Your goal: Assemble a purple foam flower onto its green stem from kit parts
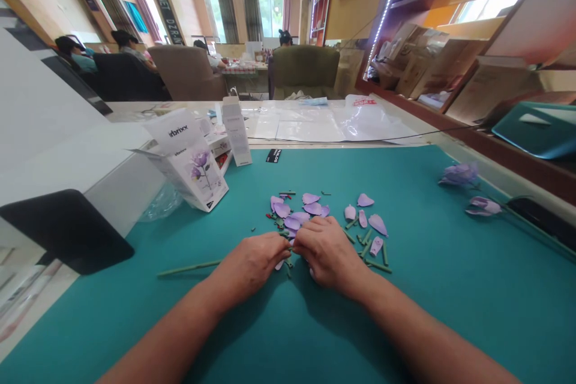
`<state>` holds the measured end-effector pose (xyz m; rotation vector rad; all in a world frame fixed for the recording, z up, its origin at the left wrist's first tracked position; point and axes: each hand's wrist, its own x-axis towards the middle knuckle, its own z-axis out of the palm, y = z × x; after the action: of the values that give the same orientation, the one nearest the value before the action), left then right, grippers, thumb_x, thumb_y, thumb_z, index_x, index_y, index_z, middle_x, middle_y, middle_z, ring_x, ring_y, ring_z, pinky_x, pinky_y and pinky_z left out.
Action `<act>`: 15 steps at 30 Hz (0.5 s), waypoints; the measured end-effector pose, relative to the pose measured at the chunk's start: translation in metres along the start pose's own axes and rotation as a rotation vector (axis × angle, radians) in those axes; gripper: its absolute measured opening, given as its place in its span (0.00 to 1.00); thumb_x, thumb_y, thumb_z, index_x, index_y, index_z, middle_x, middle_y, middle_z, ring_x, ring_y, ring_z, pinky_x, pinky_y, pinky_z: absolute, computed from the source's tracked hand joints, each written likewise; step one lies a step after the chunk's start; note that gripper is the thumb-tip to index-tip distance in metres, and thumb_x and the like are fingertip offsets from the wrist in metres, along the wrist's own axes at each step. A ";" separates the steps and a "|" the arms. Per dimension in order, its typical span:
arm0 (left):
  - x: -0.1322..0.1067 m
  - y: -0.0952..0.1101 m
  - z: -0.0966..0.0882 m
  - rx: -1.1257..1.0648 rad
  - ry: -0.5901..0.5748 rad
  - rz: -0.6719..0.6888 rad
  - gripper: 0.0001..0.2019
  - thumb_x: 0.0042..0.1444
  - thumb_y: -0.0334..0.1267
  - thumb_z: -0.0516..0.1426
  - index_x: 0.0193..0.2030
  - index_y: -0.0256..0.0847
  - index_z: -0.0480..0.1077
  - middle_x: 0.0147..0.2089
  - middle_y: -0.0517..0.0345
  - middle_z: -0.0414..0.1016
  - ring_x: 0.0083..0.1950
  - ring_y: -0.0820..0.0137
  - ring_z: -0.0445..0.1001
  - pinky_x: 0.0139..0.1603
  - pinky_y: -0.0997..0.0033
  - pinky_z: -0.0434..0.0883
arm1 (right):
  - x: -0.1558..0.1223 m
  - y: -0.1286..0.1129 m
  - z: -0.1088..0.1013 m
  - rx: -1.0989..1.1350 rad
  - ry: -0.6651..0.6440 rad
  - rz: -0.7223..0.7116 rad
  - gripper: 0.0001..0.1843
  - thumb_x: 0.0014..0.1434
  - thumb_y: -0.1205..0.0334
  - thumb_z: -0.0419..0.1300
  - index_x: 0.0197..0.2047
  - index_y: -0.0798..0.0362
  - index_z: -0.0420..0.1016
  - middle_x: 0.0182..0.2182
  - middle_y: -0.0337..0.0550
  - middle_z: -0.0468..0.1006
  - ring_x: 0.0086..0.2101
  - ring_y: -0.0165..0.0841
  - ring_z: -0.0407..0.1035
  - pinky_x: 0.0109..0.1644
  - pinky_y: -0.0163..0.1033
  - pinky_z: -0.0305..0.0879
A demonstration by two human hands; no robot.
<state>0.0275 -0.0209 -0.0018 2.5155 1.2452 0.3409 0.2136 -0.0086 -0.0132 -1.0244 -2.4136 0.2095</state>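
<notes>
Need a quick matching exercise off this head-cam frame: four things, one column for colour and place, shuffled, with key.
Column one
1. Petals
2. Long stem
3. Card
4. Flower box

Column two
A. Black with white lettering, near the far edge of the mat
B. White, with a purple flower printed on its front
C. Green, lying to the left of the left hand
D. Lilac, loose and scattered, several just beyond the right hand

Pairs: 1-D, 2-C, 3-A, 4-B
</notes>
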 end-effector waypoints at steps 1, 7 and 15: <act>0.000 0.000 0.000 -0.002 -0.004 0.000 0.13 0.65 0.35 0.46 0.35 0.39 0.69 0.31 0.57 0.71 0.33 0.70 0.70 0.34 0.73 0.65 | 0.000 0.000 0.000 0.002 0.003 0.000 0.08 0.59 0.69 0.55 0.27 0.54 0.66 0.27 0.42 0.72 0.32 0.34 0.62 0.36 0.40 0.47; -0.001 -0.003 0.001 -0.069 -0.014 0.013 0.13 0.65 0.37 0.46 0.32 0.40 0.68 0.30 0.59 0.70 0.31 0.71 0.69 0.32 0.74 0.64 | -0.001 0.005 -0.003 0.050 -0.120 -0.013 0.09 0.62 0.65 0.55 0.29 0.53 0.68 0.28 0.42 0.73 0.32 0.33 0.61 0.35 0.39 0.50; -0.005 -0.002 -0.010 -0.116 -0.102 0.163 0.14 0.66 0.35 0.45 0.33 0.40 0.68 0.32 0.58 0.71 0.32 0.73 0.70 0.32 0.76 0.63 | -0.005 -0.011 -0.018 0.326 -0.188 0.077 0.13 0.58 0.69 0.54 0.22 0.53 0.60 0.22 0.36 0.64 0.27 0.29 0.58 0.31 0.35 0.52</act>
<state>0.0197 -0.0224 0.0068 2.5063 0.9578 0.3083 0.2185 -0.0207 0.0042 -0.9822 -2.3962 0.7301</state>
